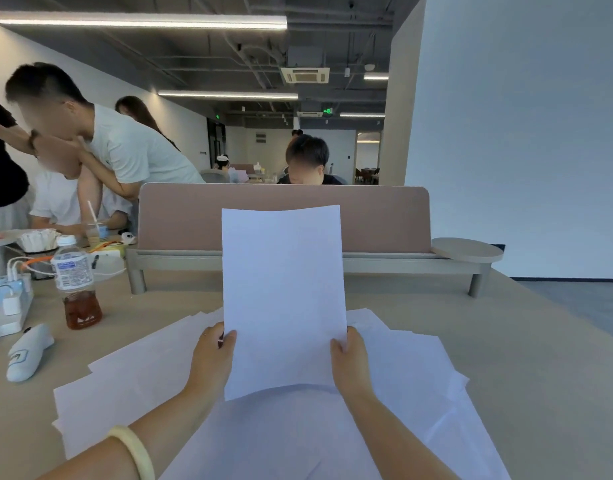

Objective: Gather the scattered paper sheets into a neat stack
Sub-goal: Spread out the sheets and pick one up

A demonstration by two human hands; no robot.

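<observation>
1. both hands are holding one white sheet upright above the table; left hand is pinching its lower left edge, thumb on the front.
2. right hand is gripping the lower right edge, thumb over the front; a pale bangle is sitting on the left forearm.
3. loose white sheets are lying overlapped and askew on the table beneath the held sheet, fanning out to both sides.
4. a bottle with brown liquid is standing to the left, near a power strip.
5. a pinkish divider panel is running across the back of the table; people are sitting and leaning beyond it.
</observation>
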